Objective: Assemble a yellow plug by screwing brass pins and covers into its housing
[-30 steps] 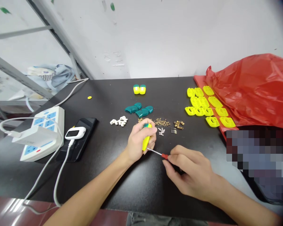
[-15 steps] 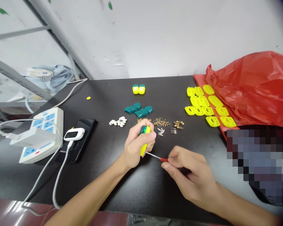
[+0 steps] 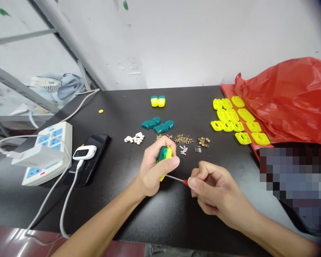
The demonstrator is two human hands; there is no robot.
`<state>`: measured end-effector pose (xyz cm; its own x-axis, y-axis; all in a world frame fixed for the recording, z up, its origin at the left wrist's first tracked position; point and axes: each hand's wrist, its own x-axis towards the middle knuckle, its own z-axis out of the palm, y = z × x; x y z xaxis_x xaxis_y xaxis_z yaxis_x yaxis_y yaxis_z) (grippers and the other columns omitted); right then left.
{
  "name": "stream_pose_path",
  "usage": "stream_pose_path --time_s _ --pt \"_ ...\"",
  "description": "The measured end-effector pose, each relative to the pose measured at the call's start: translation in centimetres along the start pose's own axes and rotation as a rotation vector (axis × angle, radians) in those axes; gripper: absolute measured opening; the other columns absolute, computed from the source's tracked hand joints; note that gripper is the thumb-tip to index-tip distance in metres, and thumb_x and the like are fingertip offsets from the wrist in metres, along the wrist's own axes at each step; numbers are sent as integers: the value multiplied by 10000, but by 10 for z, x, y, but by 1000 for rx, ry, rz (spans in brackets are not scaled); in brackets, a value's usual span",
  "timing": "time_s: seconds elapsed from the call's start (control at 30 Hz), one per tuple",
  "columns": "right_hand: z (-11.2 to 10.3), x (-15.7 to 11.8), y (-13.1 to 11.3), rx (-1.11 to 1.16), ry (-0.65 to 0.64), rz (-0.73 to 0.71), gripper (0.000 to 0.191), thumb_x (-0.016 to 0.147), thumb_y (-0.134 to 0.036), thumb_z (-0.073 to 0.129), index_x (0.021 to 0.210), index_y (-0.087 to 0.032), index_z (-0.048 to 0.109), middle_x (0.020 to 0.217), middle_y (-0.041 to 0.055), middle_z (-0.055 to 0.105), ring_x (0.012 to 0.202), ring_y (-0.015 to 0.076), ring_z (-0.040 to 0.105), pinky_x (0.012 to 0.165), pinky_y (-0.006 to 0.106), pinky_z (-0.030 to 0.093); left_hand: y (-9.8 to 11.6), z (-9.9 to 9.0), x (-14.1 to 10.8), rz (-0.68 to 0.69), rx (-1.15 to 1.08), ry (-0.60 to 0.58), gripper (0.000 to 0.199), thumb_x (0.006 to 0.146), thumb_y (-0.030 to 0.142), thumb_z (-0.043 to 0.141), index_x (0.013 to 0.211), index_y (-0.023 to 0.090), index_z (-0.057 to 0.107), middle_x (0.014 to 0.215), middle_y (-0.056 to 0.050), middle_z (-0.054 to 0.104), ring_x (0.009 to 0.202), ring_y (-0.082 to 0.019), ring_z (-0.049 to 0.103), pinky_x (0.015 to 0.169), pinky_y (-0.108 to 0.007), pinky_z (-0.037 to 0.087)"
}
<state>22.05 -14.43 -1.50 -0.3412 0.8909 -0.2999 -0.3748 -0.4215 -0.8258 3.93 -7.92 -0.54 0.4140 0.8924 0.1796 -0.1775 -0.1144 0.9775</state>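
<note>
My left hand (image 3: 153,169) is closed around a yellow-and-teal plastic piece (image 3: 164,156). My right hand (image 3: 216,192) pinches a small red-handled screwdriver (image 3: 176,179), whose thin metal shaft points left to the lower yellow end of that piece. I cannot tell whether the tip touches it. Just above my left hand lie brass screws (image 3: 183,139), small white parts (image 3: 183,150) and a few thin metal pins (image 3: 197,149). Further up are curved teal shells (image 3: 157,124), white plastic bits (image 3: 135,138), brass fittings (image 3: 203,141) and a pair of yellow-and-teal pieces (image 3: 158,101).
Bright yellow moulded parts (image 3: 234,121) lie in rows on a red sheet (image 3: 253,141), beside a crumpled red plastic bag (image 3: 283,103). On the black table's left are a power strip (image 3: 46,153), a phone (image 3: 89,160) and a white cabled device (image 3: 84,152).
My left hand has rolled the piece, bringing its teal side up and hiding more yellow. My right hand has shifted slightly, its fingers now covering more of the red handle.
</note>
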Motion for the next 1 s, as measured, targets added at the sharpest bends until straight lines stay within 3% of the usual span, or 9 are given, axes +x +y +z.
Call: stream_pose_path --time_s 0.23,0.37,0.47,0.57,0.7,0.77,0.87,1.0 --pt "-2 2 -6 194 17 254 504 791 -368 851 742 -225 370 617 -59 607 420 8 216 341 108 182 -3 -1 -1 66 52 -34 246 855 371 703 820 205 524 594 44 459 522 -89 376 516 -261 277" --pt "-3 2 -10 158 8 230 459 759 -347 862 734 -219 422 640 -61 589 429 21 295 356 139 316 -5 4 1 52 -59 61 230 849 346 718 823 203 539 577 56 454 486 -77 379 503 -250 310" --pt "-4 0 -13 9 11 74 390 750 -297 854 749 -215 473 719 -61 582 475 47 445 445 201 433 -4 8 7 -49 -191 95 244 827 323 730 806 204 518 527 73 450 422 -63 355 446 -224 292" --pt "-8 -4 -11 -384 54 -155 276 861 -271 756 750 -212 510 751 -35 602 564 84 555 536 231 459 -2 9 14 -210 -316 77 250 815 320 700 798 213 475 473 89 423 348 -56 291 378 -201 246" --pt "-14 -6 -4 -1081 18 -719 180 958 -142 566 790 -203 583 793 28 658 654 128 582 587 260 445 1 8 20 -389 -401 98 206 816 292 628 788 219 437 461 84 430 287 -61 276 332 -188 233" --pt "-16 -5 0 -1377 -20 -916 204 944 -87 519 791 -193 602 780 46 663 622 136 553 558 276 406 0 8 21 -474 -422 84 214 813 287 618 768 217 421 456 80 432 271 -60 279 323 -184 244" --pt "-18 -3 4 -1595 13 -998 267 951 -110 525 703 -197 574 693 29 622 546 127 479 516 295 335 -2 9 21 -533 -399 78 224 812 281 621 741 207 422 454 74 436 273 -54 283 321 -176 258" --pt "-17 -3 5 -1487 37 -956 297 967 -126 542 681 -202 521 649 4 569 534 109 438 509 285 303 -3 14 16 -456 -391 111 192 827 277 609 768 205 442 461 80 422 291 -47 266 326 -166 245"
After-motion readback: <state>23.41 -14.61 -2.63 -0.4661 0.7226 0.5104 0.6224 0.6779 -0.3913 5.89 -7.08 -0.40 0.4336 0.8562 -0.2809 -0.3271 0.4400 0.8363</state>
